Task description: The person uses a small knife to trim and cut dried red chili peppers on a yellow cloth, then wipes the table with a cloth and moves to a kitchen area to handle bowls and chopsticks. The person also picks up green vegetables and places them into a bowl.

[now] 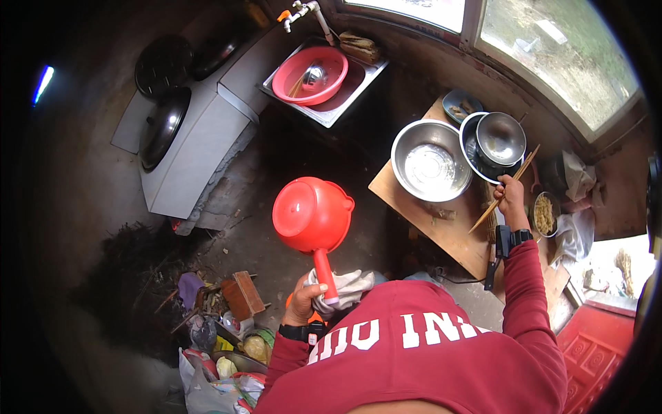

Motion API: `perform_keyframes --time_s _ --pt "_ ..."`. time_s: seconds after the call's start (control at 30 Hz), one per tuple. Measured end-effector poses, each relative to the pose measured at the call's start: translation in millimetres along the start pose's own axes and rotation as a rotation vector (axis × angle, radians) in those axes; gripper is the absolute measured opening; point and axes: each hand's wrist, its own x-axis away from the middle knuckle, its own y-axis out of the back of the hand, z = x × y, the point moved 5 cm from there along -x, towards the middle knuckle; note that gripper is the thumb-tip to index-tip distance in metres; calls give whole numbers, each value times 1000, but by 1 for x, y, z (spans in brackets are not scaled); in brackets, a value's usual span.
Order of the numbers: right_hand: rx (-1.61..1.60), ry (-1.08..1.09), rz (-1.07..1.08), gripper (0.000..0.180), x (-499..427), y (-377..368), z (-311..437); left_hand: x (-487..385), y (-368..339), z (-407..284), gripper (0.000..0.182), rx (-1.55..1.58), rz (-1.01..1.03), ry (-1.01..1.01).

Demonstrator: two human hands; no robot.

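Observation:
My left hand (301, 300) grips a red plastic water dipper (313, 215) by its handle, its round base turned up toward me. A pale grey cloth (349, 290) is bunched in the same hand. On the right, my right hand (511, 195) is closed on several wooden chopsticks (483, 215). Its fingers are at the rim of a dark-lined basin (468, 139); whether they also grip that rim I cannot tell. Inside this basin sits a steel bowl (500, 138). A wide steel basin (432, 160) stands just left of it on the wooden table (393, 189).
A blue dish (462, 106), a bowl of yellowish food (544, 215) and a black-handled knife (490, 274) are on the table. A pink basin (310, 77) sits in the metal sink (328, 116) under a tap (300, 13). Dark lids (165, 129) lie on the stove. Bags (207, 383) fill the lower left.

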Motion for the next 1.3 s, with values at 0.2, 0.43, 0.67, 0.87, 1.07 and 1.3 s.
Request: perform_keyframes --time_s 0.2,0.43,0.67,0.87,1.07,1.3 --pt "126 -49 114 19 22 -44 30 -62 -14 -20 40 93 2 37" --pt "236 -107 145 22 40 -138 38 -143 8 -55 44 227 90 81" --pt "336 -185 219 16 5 -337 -27 -232 97 -148 43 216 144 77" --pt "433 -195 151 7 -78 -530 -108 -286 196 -239 47 2 65 71" --pt "695 -2 119 10 -135 -649 -150 -323 239 -277 45 -129 144 67" --pt "490 -42 293 9 -115 -642 -159 -352 220 -285 47 -19 229 163"
